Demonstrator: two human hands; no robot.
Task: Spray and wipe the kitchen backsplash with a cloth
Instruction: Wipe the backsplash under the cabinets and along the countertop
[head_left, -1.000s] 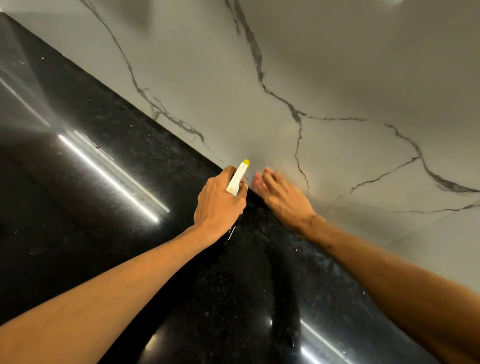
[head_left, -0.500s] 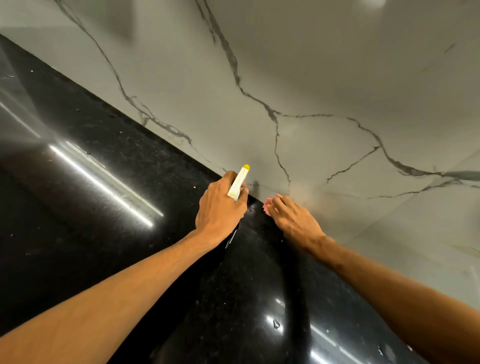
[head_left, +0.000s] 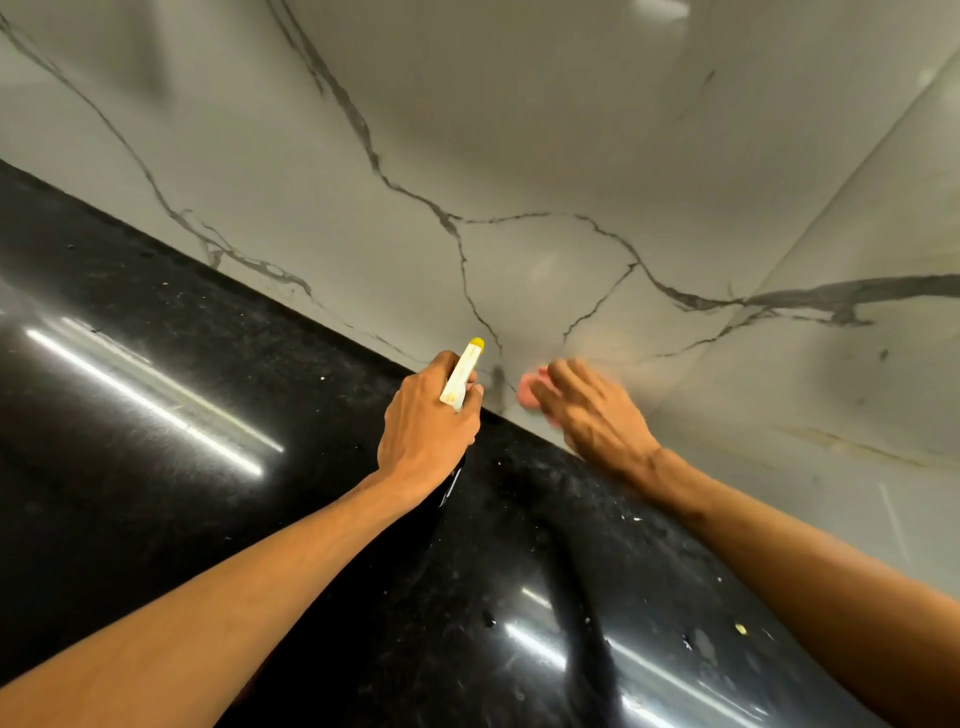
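The backsplash (head_left: 519, 156) is pale grey marble with dark veins, meeting the black counter along a diagonal edge. My left hand (head_left: 426, 431) grips a spray bottle (head_left: 461, 378) with a white head and yellow nozzle tip, pointed at the wall just above the counter edge. My right hand (head_left: 592, 415) lies flat against the lower backsplash, pressing a pink cloth (head_left: 531, 388) whose edge peeks out past the fingertips. The hand and cloth are blurred. The bottle's body is hidden under my left hand.
The glossy black counter (head_left: 208, 467) fills the lower left and centre, dotted with crumbs and droplets and streaked with light reflections. A vertical seam (head_left: 841, 187) in the marble runs up at the right, with faint smudges near it.
My right hand with the cloth has slid rightward and up along the bottom of the backsplash. My left hand has kept the spray bottle in about the same spot. The view has shifted right.
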